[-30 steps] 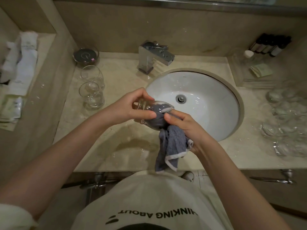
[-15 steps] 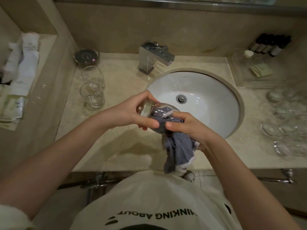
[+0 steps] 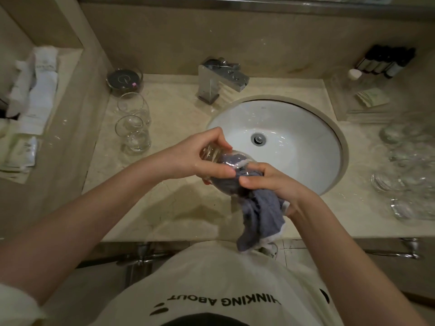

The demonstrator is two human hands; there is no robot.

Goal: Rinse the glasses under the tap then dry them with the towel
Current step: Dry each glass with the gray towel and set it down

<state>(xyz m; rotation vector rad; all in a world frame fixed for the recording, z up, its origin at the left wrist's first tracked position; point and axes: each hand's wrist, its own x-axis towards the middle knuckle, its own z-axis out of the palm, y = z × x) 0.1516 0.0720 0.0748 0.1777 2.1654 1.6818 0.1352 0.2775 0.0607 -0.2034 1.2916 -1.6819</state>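
Clear round glass (image 3: 219, 165) tilted on its side over the sink's (image 3: 306, 128) front rim, left hand (image 3: 200, 156) fingers curled around its base. Right hand (image 3: 270, 182) fingers clamped on grey towel (image 3: 259, 215) stuffed into its mouth.

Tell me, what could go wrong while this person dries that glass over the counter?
The glass is held in the air, tipped on its side, only by the left hand near its base; looking wet, it might slip and hit the stone counter. The right hand pushes the grey towel into it, so hard twisting could crack thin glass. The towel's loose end hangs below the counter edge and could snag.
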